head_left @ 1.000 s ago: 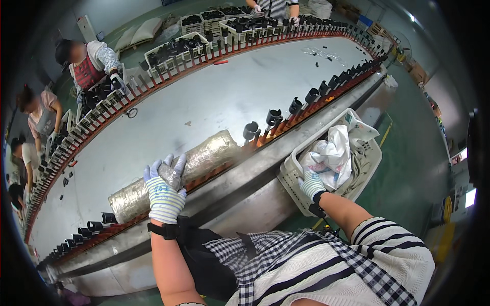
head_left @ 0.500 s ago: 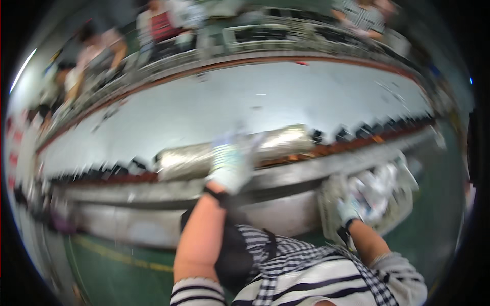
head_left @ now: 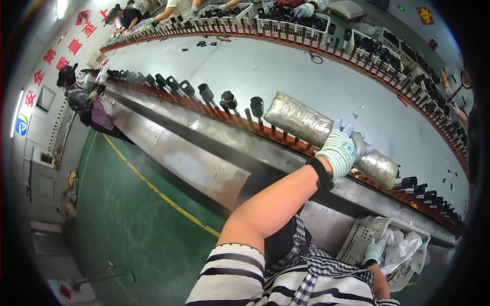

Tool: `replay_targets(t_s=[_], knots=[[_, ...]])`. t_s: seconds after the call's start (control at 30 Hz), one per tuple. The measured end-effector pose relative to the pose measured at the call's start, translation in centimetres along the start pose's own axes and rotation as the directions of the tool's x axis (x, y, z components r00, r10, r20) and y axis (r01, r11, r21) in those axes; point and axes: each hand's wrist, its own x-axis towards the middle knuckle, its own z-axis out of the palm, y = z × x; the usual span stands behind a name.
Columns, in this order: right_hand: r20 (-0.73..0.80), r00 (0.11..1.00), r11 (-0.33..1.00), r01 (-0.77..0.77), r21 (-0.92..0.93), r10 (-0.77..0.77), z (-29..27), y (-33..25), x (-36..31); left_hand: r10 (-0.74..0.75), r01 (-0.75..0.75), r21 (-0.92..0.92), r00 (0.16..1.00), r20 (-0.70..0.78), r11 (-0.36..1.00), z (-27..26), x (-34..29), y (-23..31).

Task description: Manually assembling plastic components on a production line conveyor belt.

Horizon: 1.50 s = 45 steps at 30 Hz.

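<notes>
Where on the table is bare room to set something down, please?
The pale tabletop is mostly bare between the silver-wrapped roll under the left hand and the far crates. Crowded: the near row of black cups and the basket at the right hand.

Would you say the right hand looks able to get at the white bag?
Probably yes: the right hand is at the basket, close beside the white bag, and nothing visible blocks it.

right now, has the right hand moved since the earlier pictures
No: judged against the white basket, the right hand is still at its left part, beside the white bag; the view has turned.
</notes>
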Motion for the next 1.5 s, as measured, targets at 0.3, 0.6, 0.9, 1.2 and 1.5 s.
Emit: replay_targets(t_s=[0.3,0.6,0.9,1.2,1.5], knots=[[0.087,0.994,0.998,-0.068,-0.002,0.067,-2.5,-2.7,-2.5,0.112,-0.101,0.049,0.924,-0.365,0.994,1.7,-0.9,-1.7],[-0.096,0.995,0.998,0.032,0.046,-0.027,-1.2,-1.4,-1.7,0.044,-0.025,0.170,0.993,-0.110,0.985,2.8,0.1,-1.3],[0.009,1.000,0.997,0.019,0.081,-0.020,-2.5,-2.6,-1.9,-0.067,0.089,0.199,0.991,-0.113,0.976,1.2,0.9,0.4],[0.054,0.998,0.999,0.004,0.048,-0.007,-2.9,-2.7,-1.8,-0.097,0.144,0.213,0.971,-0.217,0.966,1.2,1.3,-0.2],[0.030,1.000,0.997,0.000,0.076,-0.003,-2.5,-2.2,-1.4,-0.130,0.135,0.264,0.991,-0.035,0.955,1.1,1.9,0.8]])
